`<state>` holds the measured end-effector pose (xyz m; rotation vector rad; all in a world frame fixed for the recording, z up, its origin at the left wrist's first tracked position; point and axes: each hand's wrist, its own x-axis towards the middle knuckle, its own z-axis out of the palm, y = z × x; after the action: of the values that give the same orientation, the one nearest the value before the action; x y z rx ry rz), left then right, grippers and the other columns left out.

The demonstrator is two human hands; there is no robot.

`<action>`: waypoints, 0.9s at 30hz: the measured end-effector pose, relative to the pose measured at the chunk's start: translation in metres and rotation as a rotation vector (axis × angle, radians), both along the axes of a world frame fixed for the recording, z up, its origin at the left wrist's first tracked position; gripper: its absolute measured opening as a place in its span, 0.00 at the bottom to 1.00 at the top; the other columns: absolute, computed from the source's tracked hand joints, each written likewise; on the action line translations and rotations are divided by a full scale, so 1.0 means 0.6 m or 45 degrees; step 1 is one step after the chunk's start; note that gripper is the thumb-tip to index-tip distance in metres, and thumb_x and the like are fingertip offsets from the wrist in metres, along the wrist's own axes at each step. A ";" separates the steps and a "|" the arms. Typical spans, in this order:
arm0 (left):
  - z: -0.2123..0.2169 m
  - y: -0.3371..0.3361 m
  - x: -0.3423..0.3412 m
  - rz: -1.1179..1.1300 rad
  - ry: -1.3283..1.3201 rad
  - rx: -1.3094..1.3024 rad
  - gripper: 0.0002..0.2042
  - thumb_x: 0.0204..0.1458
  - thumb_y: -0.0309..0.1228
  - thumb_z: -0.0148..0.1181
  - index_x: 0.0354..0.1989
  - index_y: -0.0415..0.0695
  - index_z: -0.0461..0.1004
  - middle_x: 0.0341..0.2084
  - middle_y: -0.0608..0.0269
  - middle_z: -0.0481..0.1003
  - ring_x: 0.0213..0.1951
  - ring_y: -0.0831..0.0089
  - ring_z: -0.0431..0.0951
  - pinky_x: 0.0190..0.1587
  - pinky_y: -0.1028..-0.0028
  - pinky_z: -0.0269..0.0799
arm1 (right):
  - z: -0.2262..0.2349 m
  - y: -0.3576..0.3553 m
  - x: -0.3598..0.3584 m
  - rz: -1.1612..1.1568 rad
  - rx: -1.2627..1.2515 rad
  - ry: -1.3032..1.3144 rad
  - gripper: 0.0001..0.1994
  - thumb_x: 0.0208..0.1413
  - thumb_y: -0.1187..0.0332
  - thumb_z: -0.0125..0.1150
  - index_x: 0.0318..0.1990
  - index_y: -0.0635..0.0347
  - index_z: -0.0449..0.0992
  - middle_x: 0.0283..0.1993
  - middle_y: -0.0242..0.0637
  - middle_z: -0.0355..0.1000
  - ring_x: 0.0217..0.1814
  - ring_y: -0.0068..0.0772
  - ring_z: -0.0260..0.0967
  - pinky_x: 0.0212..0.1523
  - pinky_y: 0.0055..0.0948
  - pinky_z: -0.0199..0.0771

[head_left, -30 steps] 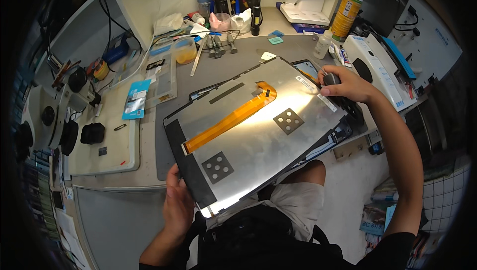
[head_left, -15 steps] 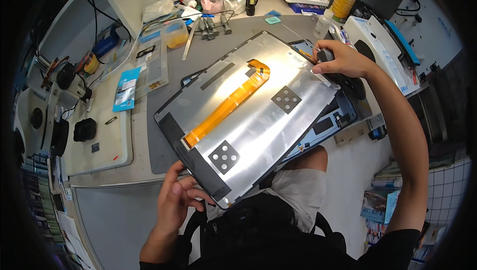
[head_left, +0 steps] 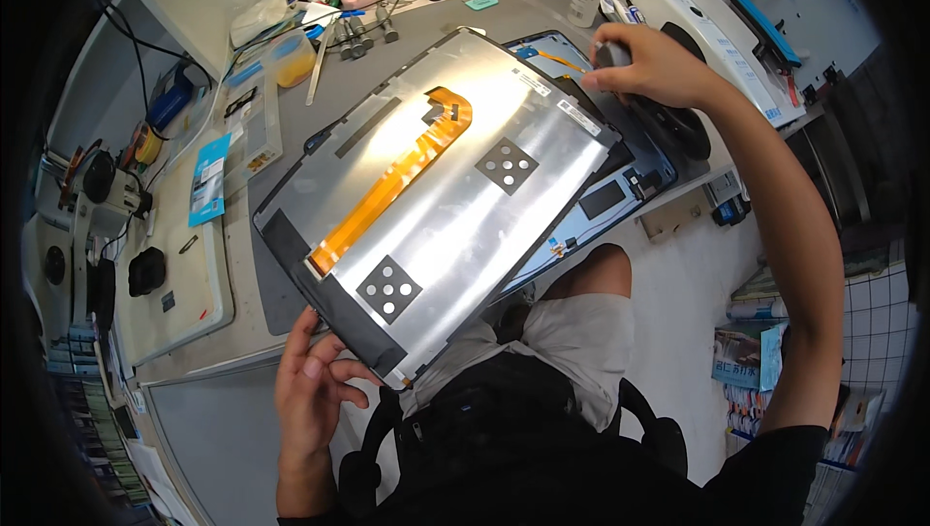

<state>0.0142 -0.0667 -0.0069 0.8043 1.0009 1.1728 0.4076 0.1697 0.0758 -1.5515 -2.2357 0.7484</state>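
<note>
Silver display panel [head_left: 436, 197] between left hand [head_left: 310, 395], right hand [head_left: 649, 66]

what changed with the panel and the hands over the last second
The silver panel tilted up off the dark device shell. The left hand stayed under its near corner; the right hand kept hold at the far corner. The orange ribbon cable stayed put.

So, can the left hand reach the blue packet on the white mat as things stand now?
Probably not at once. The left hand supports the near corner of the silver panel, and the right hand holds only its far edge. The way to the blue packet on the white mat looks open, though.
</note>
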 end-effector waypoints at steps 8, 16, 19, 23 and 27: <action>0.004 -0.015 -0.008 0.101 0.051 0.009 0.36 0.55 0.40 0.53 0.66 0.33 0.44 0.46 0.37 0.71 0.31 0.61 0.80 0.19 0.75 0.77 | 0.043 -0.185 0.047 -0.184 0.077 0.130 0.26 0.41 0.54 0.71 0.44 0.55 0.67 0.34 0.29 0.64 0.33 0.21 0.67 0.34 0.23 0.70; 0.007 -0.046 -0.034 0.222 0.206 -0.065 0.31 0.55 0.43 0.53 0.61 0.35 0.52 0.43 0.47 0.74 0.36 0.71 0.79 0.17 0.81 0.74 | -0.041 -0.360 0.082 -0.244 -0.309 0.434 0.32 0.37 0.69 0.71 0.53 0.58 0.64 0.40 0.34 0.68 0.41 0.27 0.68 0.44 0.26 0.69; 0.015 -0.052 -0.036 0.273 0.228 -0.081 0.30 0.55 0.44 0.53 0.59 0.35 0.53 0.43 0.50 0.74 0.37 0.72 0.79 0.17 0.82 0.73 | -0.068 -0.385 0.077 -0.258 -0.369 0.547 0.29 0.39 0.71 0.71 0.53 0.61 0.67 0.42 0.35 0.69 0.43 0.26 0.67 0.45 0.25 0.68; 0.010 -0.056 -0.057 0.274 0.266 -0.047 0.28 0.56 0.45 0.51 0.57 0.36 0.55 0.44 0.52 0.74 0.38 0.75 0.78 0.15 0.83 0.69 | -0.104 -0.400 0.076 -0.231 -0.427 0.714 0.34 0.39 0.72 0.69 0.59 0.61 0.66 0.44 0.37 0.69 0.45 0.28 0.67 0.49 0.26 0.66; -0.003 -0.059 -0.074 0.238 0.070 -0.005 0.25 0.59 0.46 0.46 0.56 0.38 0.56 0.46 0.53 0.73 0.40 0.76 0.78 0.17 0.84 0.70 | -0.119 -0.407 0.073 -0.186 -0.427 0.748 0.36 0.40 0.75 0.68 0.60 0.62 0.61 0.39 0.35 0.69 0.34 0.23 0.70 0.37 0.23 0.72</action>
<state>-0.0299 -0.1019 -0.0085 0.7553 1.1426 1.3131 0.4514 -0.0745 0.0045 -1.3703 -1.6105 1.3769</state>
